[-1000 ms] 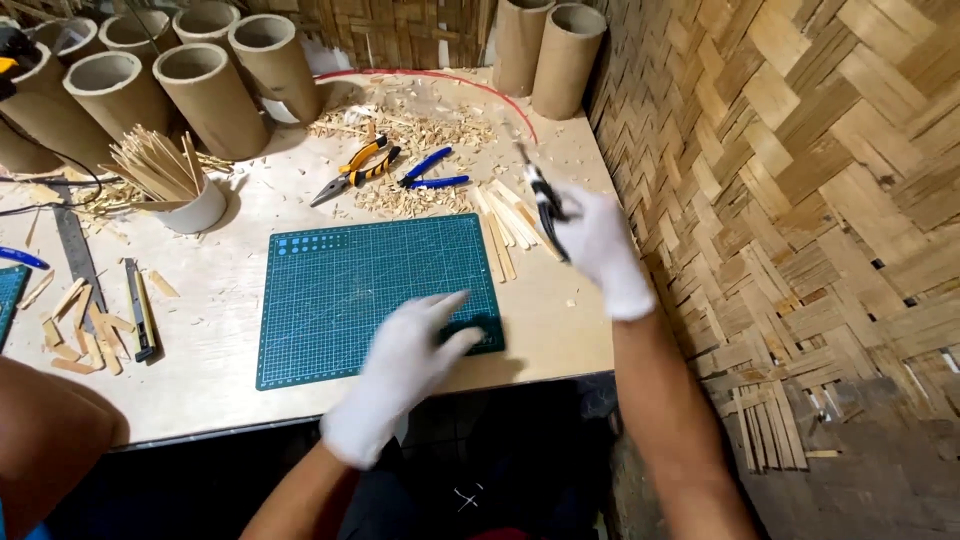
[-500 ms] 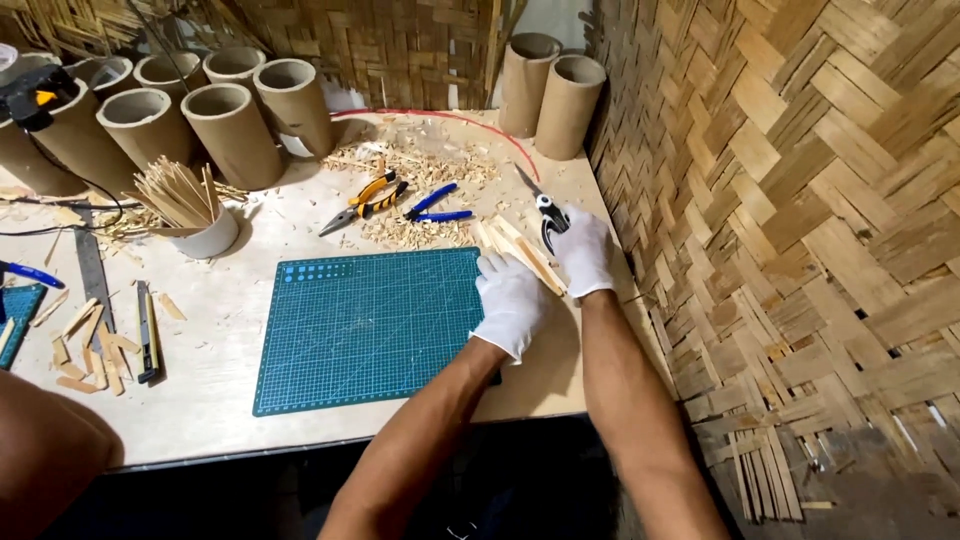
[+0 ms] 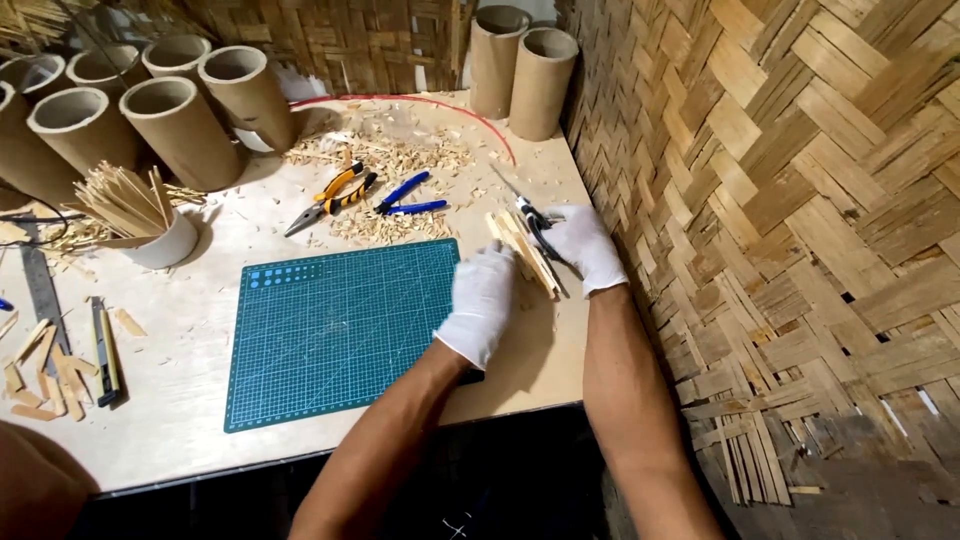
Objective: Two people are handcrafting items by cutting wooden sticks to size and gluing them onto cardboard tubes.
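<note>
Both my hands wear white gloves. My right hand [image 3: 585,245] is closed around black-handled scissors [image 3: 528,213], blades pointing up-left. My left hand [image 3: 482,298] rests on a bundle of flat bamboo strips [image 3: 524,252] lying on the wooden table [image 3: 190,400], just right of the green cutting mat [image 3: 345,325]. Whether the left fingers grip the strips or only touch them is not visible.
Yellow-handled pliers [image 3: 335,195] and blue-handled pliers [image 3: 405,195] lie on bamboo shavings beyond the mat. Bamboo tubes [image 3: 180,125] stand at the back left and two more [image 3: 525,65] at the back. A white cup of sticks [image 3: 150,225] is left. A woven bamboo wall [image 3: 780,200] borders the right.
My left hand moved from the mat's front edge to the bamboo strips beside my right hand. The right hand kept the scissors and drew slightly nearer the strips.
</note>
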